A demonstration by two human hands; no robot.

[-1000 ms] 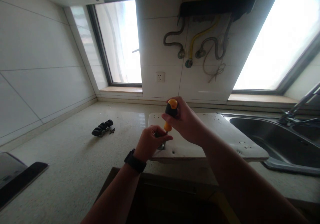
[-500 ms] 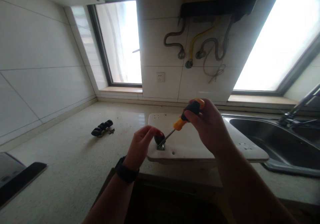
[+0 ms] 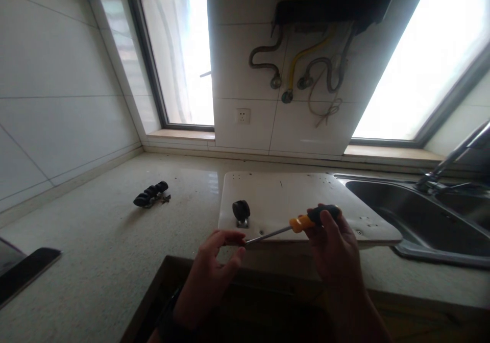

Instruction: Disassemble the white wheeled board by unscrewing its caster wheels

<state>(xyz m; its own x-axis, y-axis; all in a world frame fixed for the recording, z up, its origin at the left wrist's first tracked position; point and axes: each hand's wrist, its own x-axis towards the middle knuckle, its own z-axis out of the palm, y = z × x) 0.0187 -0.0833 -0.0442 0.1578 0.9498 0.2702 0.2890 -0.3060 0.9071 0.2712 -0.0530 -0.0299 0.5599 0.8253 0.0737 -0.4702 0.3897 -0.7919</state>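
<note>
Screwdriver (image 3: 300,224) has come down, tip at left fingers (image 3: 228,237).

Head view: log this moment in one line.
right hand: holds screwdriver | left hand: at its tip | black caster: on white board

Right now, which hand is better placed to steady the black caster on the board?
Probably your left hand: it's closer to the black caster, with fingertips by the tip of the screwdriver; your right hand grips its handle.

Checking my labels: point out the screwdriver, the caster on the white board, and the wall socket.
Screwdriver (image 3: 300,224), head view: orange handle part.
Caster (image 3: 241,211), head view: black wheel.
Wall socket (image 3: 243,116), head view: faceplate.
</note>
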